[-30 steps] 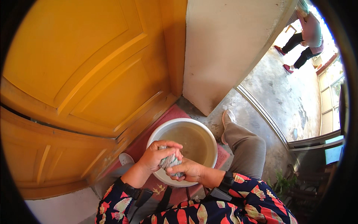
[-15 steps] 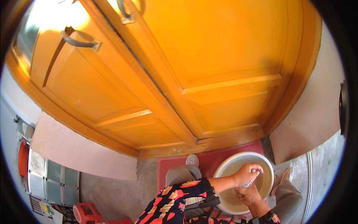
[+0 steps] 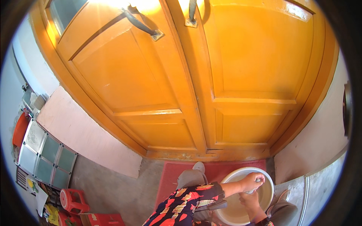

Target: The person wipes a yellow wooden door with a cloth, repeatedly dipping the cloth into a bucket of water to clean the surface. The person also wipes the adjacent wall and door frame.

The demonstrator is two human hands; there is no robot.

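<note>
A grey, wet-looking cloth [image 3: 250, 191] is bunched between my two hands above a white basin [image 3: 230, 175]. My left hand [image 3: 252, 182] is closed round the cloth's upper part, with its arm reaching in from the left in a dark floral sleeve. Just below it, my right hand [image 3: 249, 199] is closed on the lower part, its forearm rising from the bottom edge. Only small bits of the cloth show between the fingers. Cloudy water [image 3: 234, 209] lies in the basin beneath.
The basin stands on a red mat [image 3: 171, 177] between my feet. Orange double doors [image 3: 203, 113] rise ahead. A red stool [image 3: 73, 200], a red box [image 3: 103, 219] and a panelled cabinet [image 3: 49, 154] are on the left. A pale wall [image 3: 298, 162] borders the right.
The view has tilted and shifted, so the doors stand more upright in it. Both hands stay closed on the cloth over the basin, a little closer together.
</note>
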